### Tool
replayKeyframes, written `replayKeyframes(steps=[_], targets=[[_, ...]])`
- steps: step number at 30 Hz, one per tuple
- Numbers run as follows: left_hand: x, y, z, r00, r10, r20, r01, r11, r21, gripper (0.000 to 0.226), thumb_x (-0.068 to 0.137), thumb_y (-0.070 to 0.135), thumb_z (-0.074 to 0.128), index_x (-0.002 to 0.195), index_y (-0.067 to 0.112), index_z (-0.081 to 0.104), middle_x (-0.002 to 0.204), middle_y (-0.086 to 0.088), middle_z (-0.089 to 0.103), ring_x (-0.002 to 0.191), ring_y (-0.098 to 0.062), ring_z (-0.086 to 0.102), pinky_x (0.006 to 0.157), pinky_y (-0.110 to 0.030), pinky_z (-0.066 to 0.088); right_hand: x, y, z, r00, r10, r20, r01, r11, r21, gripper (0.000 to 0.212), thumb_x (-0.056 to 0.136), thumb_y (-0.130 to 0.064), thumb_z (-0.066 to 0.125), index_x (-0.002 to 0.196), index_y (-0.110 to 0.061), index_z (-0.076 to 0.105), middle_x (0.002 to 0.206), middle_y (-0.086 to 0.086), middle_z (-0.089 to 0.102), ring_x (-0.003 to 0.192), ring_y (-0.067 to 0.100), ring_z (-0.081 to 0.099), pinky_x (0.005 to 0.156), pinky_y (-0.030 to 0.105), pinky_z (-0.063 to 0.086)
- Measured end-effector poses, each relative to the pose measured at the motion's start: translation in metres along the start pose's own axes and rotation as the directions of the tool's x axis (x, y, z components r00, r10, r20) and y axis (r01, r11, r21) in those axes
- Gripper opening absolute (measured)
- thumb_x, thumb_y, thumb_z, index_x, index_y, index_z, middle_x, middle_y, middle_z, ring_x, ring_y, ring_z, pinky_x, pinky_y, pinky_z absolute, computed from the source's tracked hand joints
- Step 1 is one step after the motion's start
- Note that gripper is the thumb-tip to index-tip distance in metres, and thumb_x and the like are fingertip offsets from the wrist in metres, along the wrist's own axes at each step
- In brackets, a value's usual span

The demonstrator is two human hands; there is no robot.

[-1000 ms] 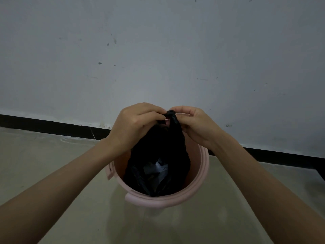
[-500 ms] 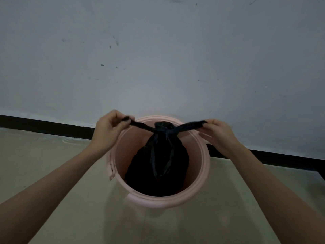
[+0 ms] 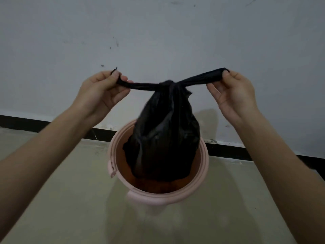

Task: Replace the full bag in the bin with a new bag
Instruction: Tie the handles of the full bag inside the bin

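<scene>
At center frame, a knotted black bag (image 3: 165, 136) hangs partly raised out of a pink bin (image 3: 204, 166), its lower end appearing to sit inside the rim. The left hand (image 3: 100, 92), left of center, pinches one tail of the knot; the right hand (image 3: 233, 92), at right, pinches the other, both tails pulled taut sideways. The step appears to be removing the full bag. Next, it likely needs lifting clear of the rim and setting aside before a new bag goes in.
</scene>
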State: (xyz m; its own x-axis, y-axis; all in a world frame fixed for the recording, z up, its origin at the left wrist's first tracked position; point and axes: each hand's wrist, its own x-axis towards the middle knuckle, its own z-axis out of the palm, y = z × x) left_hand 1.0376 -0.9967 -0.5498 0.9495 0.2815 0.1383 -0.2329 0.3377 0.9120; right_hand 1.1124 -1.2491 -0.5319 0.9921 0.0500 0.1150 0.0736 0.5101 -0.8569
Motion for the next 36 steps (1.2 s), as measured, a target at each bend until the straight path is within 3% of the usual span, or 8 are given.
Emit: replayKeyframes(steps=[4, 12, 18, 20, 24, 29, 33, 36], targets=[[0.007, -0.027, -0.024, 0.965, -0.146, -0.219, 0.103, 0.976, -0.194, 0.026, 0.097, 0.013, 0.038, 0.073, 0.014, 0.048, 0.050, 0.013, 0.063, 0.059, -0.001, 0.065, 0.064, -0.019, 0.055, 0.001, 0.026, -0.022, 0.944, 0.134, -0.301, -0.084, 0.981, 0.172, 0.026, 0.096, -0.002, 0.036, 0.074, -0.003, 0.051, 0.073, 0.009, 0.062, 0.073, 0.016, 0.061, 0.080, 0.031, 0.057], [0.003, -0.065, -0.065, 0.777, -0.343, -0.528, 0.140, 0.912, -0.386, 0.021, 0.093, 0.009, 0.047, 0.072, 0.006, 0.051, 0.038, 0.005, 0.061, 0.046, -0.008, 0.063, 0.063, -0.026, 0.059, -0.006, 0.056, -0.074, 0.786, 0.098, -0.610, -0.140, 0.990, -0.022, 0.026, 0.092, 0.005, 0.040, 0.069, -0.003, 0.048, 0.079, 0.010, 0.052, 0.068, 0.017, 0.057, 0.081, 0.036, 0.054], [-0.007, -0.073, -0.086, 0.708, -0.279, -0.649, 0.163, 0.958, -0.235, 0.021, 0.091, 0.002, 0.049, 0.070, 0.006, 0.048, 0.047, 0.000, 0.061, 0.051, -0.010, 0.061, 0.068, -0.031, 0.057, -0.014, 0.071, -0.114, 0.651, 0.136, -0.747, -0.259, 0.965, -0.050, 0.019, 0.088, 0.006, 0.047, 0.071, 0.000, 0.050, 0.091, 0.017, 0.058, 0.066, 0.018, 0.058, 0.074, 0.036, 0.059], [-0.012, -0.069, -0.083, 0.716, -0.222, -0.662, 0.150, 0.975, -0.165, 0.021, 0.091, 0.004, 0.049, 0.071, 0.008, 0.049, 0.066, -0.003, 0.060, 0.056, -0.010, 0.063, 0.071, -0.030, 0.057, -0.017, 0.072, -0.116, 0.688, 0.095, -0.719, -0.271, 0.953, -0.134, 0.009, 0.091, 0.003, 0.046, 0.087, 0.004, 0.054, 0.096, 0.018, 0.057, 0.066, 0.017, 0.058, 0.071, 0.032, 0.059], [-0.019, -0.039, -0.068, 0.880, 0.020, -0.475, 0.062, 0.986, 0.157, 0.021, 0.092, 0.009, 0.048, 0.072, 0.016, 0.050, 0.061, 0.003, 0.070, 0.063, -0.007, 0.068, 0.060, -0.019, 0.057, -0.011, 0.050, -0.105, 0.787, -0.037, -0.615, -0.132, 0.965, -0.227, 0.014, 0.095, -0.001, 0.040, 0.085, -0.003, 0.049, 0.085, 0.008, 0.054, 0.074, 0.014, 0.057, 0.089, 0.039, 0.053], [-0.009, -0.014, -0.019, 0.967, 0.234, -0.097, -0.161, 0.864, 0.477, 0.023, 0.089, 0.009, 0.053, 0.071, 0.022, 0.052, 0.054, 0.012, 0.069, 0.059, -0.002, 0.067, 0.057, -0.018, 0.056, -0.009, 0.026, -0.049, 0.932, -0.224, -0.285, 0.040, 0.845, -0.534, 0.017, 0.092, -0.010, 0.047, 0.078, -0.020, 0.049, 0.088, 0.005, 0.056, 0.084, 0.019, 0.059, 0.068, 0.026, 0.057], [-0.006, -0.031, 0.026, 0.964, 0.202, 0.175, -0.267, 0.753, 0.602, 0.024, 0.084, 0.007, 0.060, 0.069, 0.026, 0.056, 0.053, 0.009, 0.065, 0.054, 0.001, 0.060, 0.052, -0.011, 0.048, -0.022, 0.042, 0.000, 0.989, -0.147, 0.013, 0.111, 0.683, -0.722, 0.022, 0.086, -0.012, 0.054, 0.069, -0.026, 0.050, 0.069, 0.000, 0.057, 0.074, 0.020, 0.060, 0.068, 0.037, 0.058], [-0.010, -0.048, 0.042, 0.951, 0.096, 0.295, -0.273, 0.711, 0.648, 0.020, 0.080, 0.013, 0.066, 0.068, 0.028, 0.060, 0.051, 0.014, 0.063, 0.053, 0.002, 0.055, 0.050, -0.010, 0.041, -0.029, 0.058, 0.014, 0.995, 0.032, 0.096, 0.046, 0.701, -0.712, 0.016, 0.084, -0.012, 0.057, 0.072, -0.021, 0.055, 0.076, 0.008, 0.065, 0.079, 0.026, 0.066, 0.077, 0.043, 0.057]])
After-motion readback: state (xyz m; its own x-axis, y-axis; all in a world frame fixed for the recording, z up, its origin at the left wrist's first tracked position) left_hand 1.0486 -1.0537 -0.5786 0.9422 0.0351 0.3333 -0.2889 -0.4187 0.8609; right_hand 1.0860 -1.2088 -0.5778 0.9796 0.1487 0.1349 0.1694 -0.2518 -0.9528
